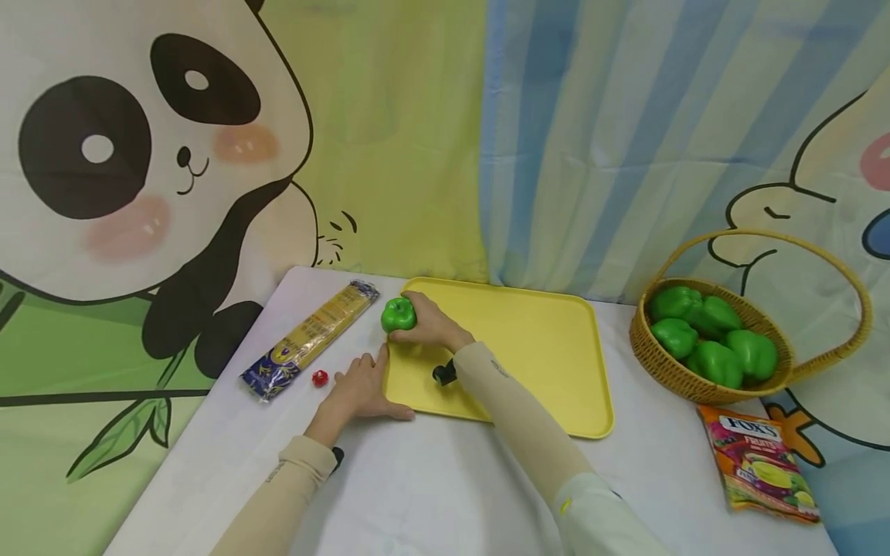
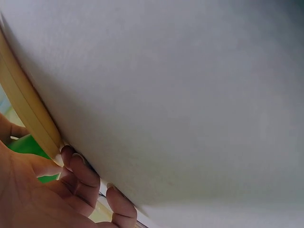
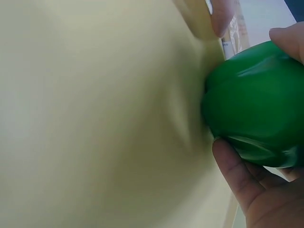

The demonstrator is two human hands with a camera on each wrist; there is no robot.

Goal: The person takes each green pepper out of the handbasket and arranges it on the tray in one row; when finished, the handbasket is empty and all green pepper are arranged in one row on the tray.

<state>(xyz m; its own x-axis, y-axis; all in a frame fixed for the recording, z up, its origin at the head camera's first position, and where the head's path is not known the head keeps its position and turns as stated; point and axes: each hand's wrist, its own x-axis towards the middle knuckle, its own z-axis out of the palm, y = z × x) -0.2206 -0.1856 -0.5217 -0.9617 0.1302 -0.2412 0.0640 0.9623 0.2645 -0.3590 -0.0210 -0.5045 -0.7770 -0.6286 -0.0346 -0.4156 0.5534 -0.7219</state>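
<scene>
My right hand (image 1: 433,324) grips a green bell pepper (image 1: 399,315) at the left edge of the yellow tray (image 1: 535,363). Fingers and thumb lie on opposite sides of the pepper (image 3: 259,104) in the right wrist view. At the tray's near left corner rests my left hand (image 1: 361,388), thumb spread along the near rim and a finger by the left rim. The left wrist view has the left hand's fingertips (image 2: 84,168) on the white tabletop beside the tray rim (image 2: 28,102), with a bit of green pepper behind.
Left of the tray lie a long pack of spaghetti (image 1: 309,340) and a small red item (image 1: 320,378). A handled wicker basket (image 1: 664,374) with several green bell peppers (image 1: 716,364) stands at the right. A Fox's candy bag (image 1: 761,467) lies in front of it.
</scene>
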